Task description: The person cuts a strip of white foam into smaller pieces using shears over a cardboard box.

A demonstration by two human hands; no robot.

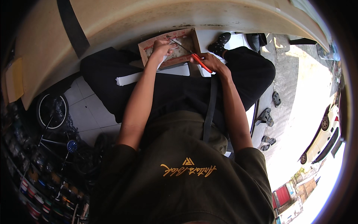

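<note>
Panel (pixel 156 16), broad, pale and curved, spans the top of the view, with the person's crossed legs in black trousers (pixel 246 71) just below it. The tiled floor (pixel 97 106) shows to the left of the legs, and beyond the right knee some dark sandals (pixel 265 117) lie well apart from the work. Between the panel and the lap sits an open cardboard box (pixel 195 39), slightly tilted in view, with a loose heap of whitish bits (pixel 182 43) inside; what they are is too small to tell.

The left grip (pixel 160 47) is over the box's left part, fingers together and clamped on a thin white piece (pixel 163 62) that hangs down past the near rim. The right grip (pixel 213 61) is closed round the orange-handled scissors (pixel 202 63), just outside the box's near right corner. Their blades slant over the box toward the left fingers — whether they are parted I cannot tell. A white strip (pixel 128 79) lies near the left forearm, at the edge of the lap.

For clean cuts, the white piece would best be held taut, with the left fingertips well back from the blade line, since the tips point straight at them. Short, unhurried snips made over the box should let offcuts drop inside it — and turning the piece, rather than twisting the right wrist, would probably give a steadier line.
</note>
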